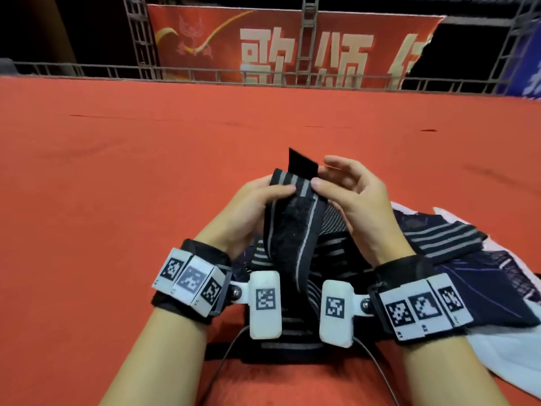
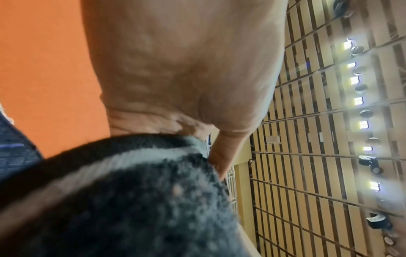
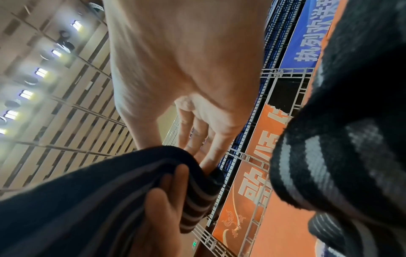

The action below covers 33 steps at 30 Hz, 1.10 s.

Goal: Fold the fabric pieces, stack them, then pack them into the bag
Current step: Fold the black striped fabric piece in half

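Note:
A black elastic fabric band with grey stripes [image 1: 295,218] is held up over the red table, its black end tab [image 1: 303,164] sticking up. My left hand [image 1: 257,200] grips its top from the left, thumb on the front. My right hand [image 1: 345,191] pinches the same top edge from the right, with the other fingers spread loosely. The band [image 2: 131,200] fills the lower left wrist view under the left hand [image 2: 186,78]. The right wrist view shows my right hand [image 3: 186,78] and the striped band [image 3: 87,200]. More striped bands [image 1: 448,238] lie on a dark bag [image 1: 483,282] at the right.
The red table [image 1: 117,186] stretches far ahead and to the left. White fabric or packaging [image 1: 512,356] lies under the dark bag at the right edge. A metal railing [image 1: 205,74] and a red banner [image 1: 278,48] stand behind the table. Cables [image 1: 222,367] run from my wrist cameras.

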{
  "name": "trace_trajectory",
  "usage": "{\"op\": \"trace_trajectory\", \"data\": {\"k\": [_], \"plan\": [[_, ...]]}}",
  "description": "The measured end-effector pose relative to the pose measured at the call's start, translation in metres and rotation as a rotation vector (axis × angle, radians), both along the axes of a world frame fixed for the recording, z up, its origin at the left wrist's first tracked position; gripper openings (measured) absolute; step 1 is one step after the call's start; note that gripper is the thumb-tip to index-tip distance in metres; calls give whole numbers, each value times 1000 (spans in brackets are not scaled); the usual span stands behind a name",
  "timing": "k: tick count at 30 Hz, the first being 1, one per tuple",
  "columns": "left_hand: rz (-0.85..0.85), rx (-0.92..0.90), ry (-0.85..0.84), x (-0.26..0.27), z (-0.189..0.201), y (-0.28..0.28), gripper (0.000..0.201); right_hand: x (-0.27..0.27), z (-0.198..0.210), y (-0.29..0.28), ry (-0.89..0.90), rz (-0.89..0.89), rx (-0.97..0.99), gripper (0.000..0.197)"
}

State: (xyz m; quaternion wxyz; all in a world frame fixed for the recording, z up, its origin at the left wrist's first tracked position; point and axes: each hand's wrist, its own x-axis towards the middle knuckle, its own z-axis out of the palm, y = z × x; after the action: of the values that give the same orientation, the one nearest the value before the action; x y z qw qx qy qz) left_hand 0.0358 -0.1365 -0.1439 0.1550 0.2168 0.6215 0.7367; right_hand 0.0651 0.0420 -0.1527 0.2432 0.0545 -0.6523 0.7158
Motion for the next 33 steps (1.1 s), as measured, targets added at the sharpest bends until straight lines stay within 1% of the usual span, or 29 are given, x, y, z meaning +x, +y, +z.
{"op": "trace_trajectory", "data": {"k": [1, 2, 3, 6, 7, 10, 14, 15, 17, 19, 20, 22, 23, 24, 25, 27, 28, 29, 30, 31, 32, 33], "plan": [[-30, -11, 3, 1, 2, -1, 31, 0, 1, 1, -17, -1, 10, 38], [-57, -34, 11, 4, 3, -1, 31, 1, 1, 2, -30, -16, 12, 39], [-72, -55, 16, 6, 3, -1, 30, 2, -1, 2, -35, -36, 17, 35], [-94, -91, 28, 8, 0, 2, 30, 6, 0, -2, 7, -79, 94, 12], [-82, -102, 38, 9, -1, 3, 30, 8, 1, -4, 36, -96, 137, 11], [20, -120, 48, 10, -1, 4, 32, 11, 9, -7, 127, -100, 246, 16], [230, -27, 22, 5, 1, 3, 30, 16, 12, -9, 176, -33, 409, 20], [258, 20, 1, 2, 3, 2, 29, 16, 12, -9, 188, -16, 445, 22], [244, 165, -100, 2, 8, 0, 30, 17, 12, -11, 188, -1, 517, 26], [146, 287, -204, 5, 16, -4, 43, 19, 13, -14, 176, -3, 584, 26], [94, 308, -214, 7, 17, -6, 52, 20, 13, -15, 172, -8, 610, 24], [37, 285, -190, 7, 18, -10, 70, 20, 13, -15, 171, -17, 647, 19], [35, 239, -167, 8, 18, -9, 70, 21, 14, -14, 171, -8, 669, 18], [50, 186, -139, 9, 19, -8, 63, 23, 15, -13, 165, 3, 708, 16], [77, 144, -108, 10, 19, -6, 52, 25, 17, -13, 154, 11, 760, 14], [156, 127, -71, 10, 17, -2, 32, 32, 21, -13, 133, 52, 819, 10], [185, 134, -67, 10, 16, -1, 27, 34, 23, -14, 128, 68, 789, 14], [203, 140, -60, 9, 14, -1, 25, 35, 24, -14, 136, 52, 715, 20], [215, 145, -45, 9, 14, -1, 26, 33, 24, -14, 149, -5, 622, 24], [226, 151, -26, 8, 14, -1, 28, 30, 23, -14, 140, -101, 537, 25], [227, 162, -9, 9, 16, 0, 30, 27, 23, -15, 87, -196, 470, 28], [223, 176, 6, 10, 17, 1, 32, 25, 23, -16, -9, -224, 414, 35]]}}
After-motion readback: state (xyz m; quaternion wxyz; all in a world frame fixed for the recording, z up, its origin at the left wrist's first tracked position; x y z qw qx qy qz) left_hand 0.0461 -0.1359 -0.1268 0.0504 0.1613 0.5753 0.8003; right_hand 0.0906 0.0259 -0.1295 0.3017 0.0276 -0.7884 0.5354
